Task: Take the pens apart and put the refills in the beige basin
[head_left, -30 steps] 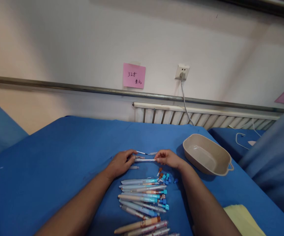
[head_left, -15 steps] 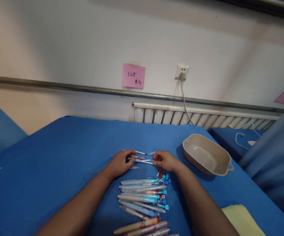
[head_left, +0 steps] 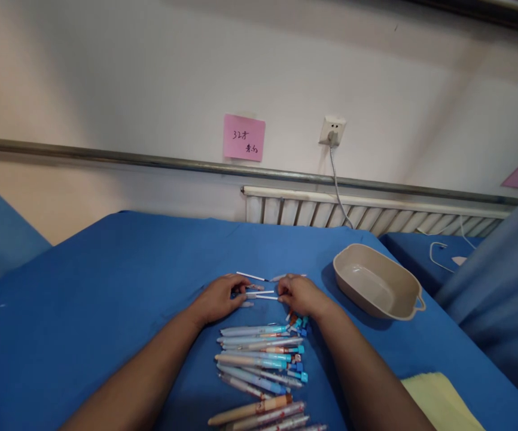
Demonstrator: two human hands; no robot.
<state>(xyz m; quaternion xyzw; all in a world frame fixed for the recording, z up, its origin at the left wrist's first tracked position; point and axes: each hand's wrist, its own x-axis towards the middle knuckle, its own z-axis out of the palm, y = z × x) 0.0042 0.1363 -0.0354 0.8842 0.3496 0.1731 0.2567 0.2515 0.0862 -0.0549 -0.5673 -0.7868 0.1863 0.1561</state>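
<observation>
My left hand (head_left: pixel 219 297) and my right hand (head_left: pixel 298 294) rest on the blue tablecloth (head_left: pixel 106 287), fingertips facing each other. Between them they pinch a thin white pen refill (head_left: pixel 263 296) with a barrel piece at its left end. Another refill (head_left: pixel 250 276) and a clear pen tip (head_left: pixel 279 278) lie just beyond the hands. A row of pens (head_left: pixel 254 359) in light blue and peach lies between my forearms. Small blue and orange caps (head_left: pixel 298 326) sit under my right wrist.
A beige oval tray (head_left: pixel 378 288) stands to the right of my right hand. A yellow cloth (head_left: pixel 438 401) lies at the lower right. A radiator (head_left: pixel 375 216), a wall socket with a cable (head_left: pixel 332 131) and a pink note (head_left: pixel 243 138) are behind the table.
Both hands have drawn closer together around the white refill, so less of it shows between the fingers. My right hand slid left and slightly down.
</observation>
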